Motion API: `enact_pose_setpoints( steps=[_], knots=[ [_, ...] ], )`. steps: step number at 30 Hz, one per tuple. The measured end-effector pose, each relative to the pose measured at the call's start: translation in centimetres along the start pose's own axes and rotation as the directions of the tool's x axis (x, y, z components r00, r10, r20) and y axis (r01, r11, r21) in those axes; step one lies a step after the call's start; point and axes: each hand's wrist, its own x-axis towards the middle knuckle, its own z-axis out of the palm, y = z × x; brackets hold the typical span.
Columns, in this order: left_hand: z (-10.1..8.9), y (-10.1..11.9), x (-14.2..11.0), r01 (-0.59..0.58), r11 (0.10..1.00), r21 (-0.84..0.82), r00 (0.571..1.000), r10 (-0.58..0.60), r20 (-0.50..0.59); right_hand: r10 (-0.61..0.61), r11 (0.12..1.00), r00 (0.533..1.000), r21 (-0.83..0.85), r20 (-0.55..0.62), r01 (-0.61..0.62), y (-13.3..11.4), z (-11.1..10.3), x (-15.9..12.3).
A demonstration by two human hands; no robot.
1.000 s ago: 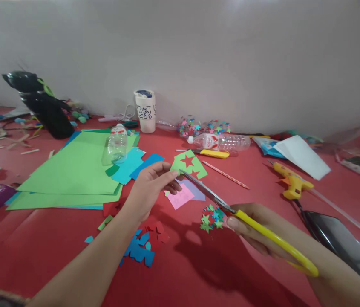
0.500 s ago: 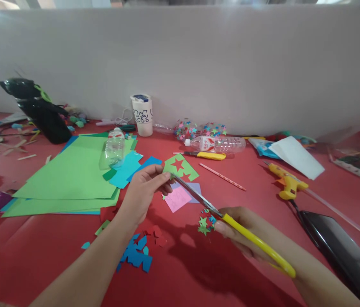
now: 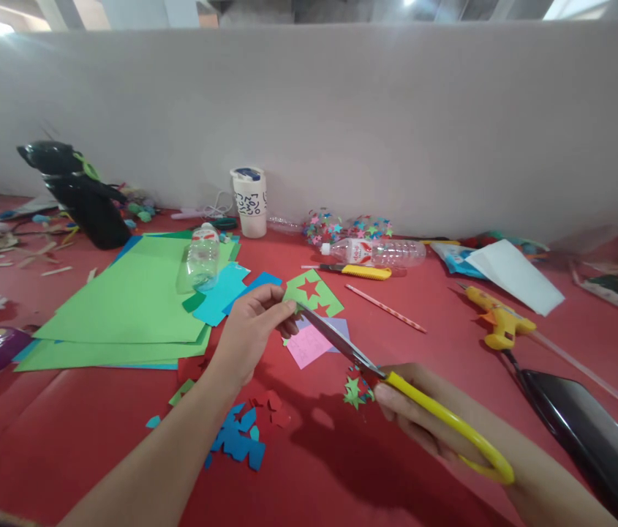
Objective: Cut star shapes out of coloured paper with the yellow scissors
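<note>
My right hand [image 3: 412,402] is closed around the yellow handles of a pair of scissors [image 3: 349,348], whose blades point up and left. The tips of the blades meet the fingertips of my left hand [image 3: 257,322]. That hand is pinched, with a small piece of green paper [image 3: 298,315] just showing at its fingertips, mostly hidden. Just behind lies a green paper [image 3: 293,288] with star-shaped cutouts. Below the blades are a pink paper [image 3: 307,345] and a purple paper [image 3: 340,328]. A little pile of cut stars [image 3: 353,393] lies beside my right hand.
Green sheets [image 3: 116,307] and a clear bottle [image 3: 202,256] lie left. Blue scraps [image 3: 240,435] sit near my left forearm. Behind are a white cup [image 3: 250,205], another bottle [image 3: 396,252] and a yellow cutter [image 3: 366,271]. A glue gun [image 3: 500,318] and phone [image 3: 583,424] lie right.
The view has shifted slightly, so everything sits a little further right and lower. Both hands keep nearly the same pose, and the scissor tips stay at my left fingertips.
</note>
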Motion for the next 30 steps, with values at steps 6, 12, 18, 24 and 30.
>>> enact_pose_setpoints(
  steps=[6,12,18,24,30],
  knots=[
    [0.1,0.3,-0.3,0.004,0.999,-0.045,1.000,-0.004,0.012,0.012,0.999,0.997,0.050,0.081,-0.016,0.8,-0.1,0.2],
    [0.2,0.5,-0.4,0.007,0.999,-0.050,1.000,-0.006,0.017,-0.003,0.999,0.998,0.041,0.059,0.000,0.9,0.0,0.2],
    [0.2,0.6,-0.3,0.021,0.999,-0.048,1.000,-0.020,0.010,-0.001,1.000,1.000,0.017,-0.026,0.001,0.0,0.2,-0.5],
    [0.2,0.6,-0.3,0.023,0.999,-0.044,1.000,-0.022,0.012,-0.003,1.000,1.000,0.003,-0.021,0.003,0.0,0.1,-0.5],
    [0.1,0.5,-0.2,0.010,0.999,-0.052,1.000,-0.009,0.018,-0.024,1.000,0.999,-0.004,0.034,0.025,0.0,0.0,-0.1]
  ],
)
